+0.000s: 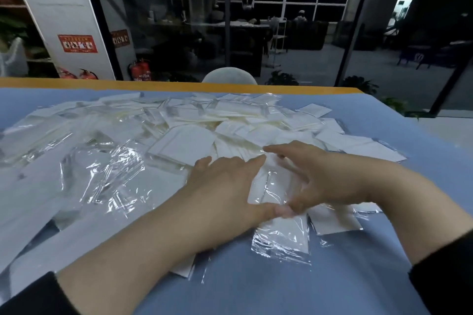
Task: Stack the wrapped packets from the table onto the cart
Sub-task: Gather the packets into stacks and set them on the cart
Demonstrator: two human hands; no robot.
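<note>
Packets [163, 130] lie heaped across the table [332, 289] from nine to two o'clock, and as my left hand [225, 181] presses flat, fingers together, while my right hand [330, 176] spreads curled fingers over one packet [271, 186], I judge slick film could slide and scatter them.

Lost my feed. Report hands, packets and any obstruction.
Left hand and right hand both flat, framing one wrapped packet. No grip yet. Loose packet pile covers the blue table. Cart not in view.
</note>
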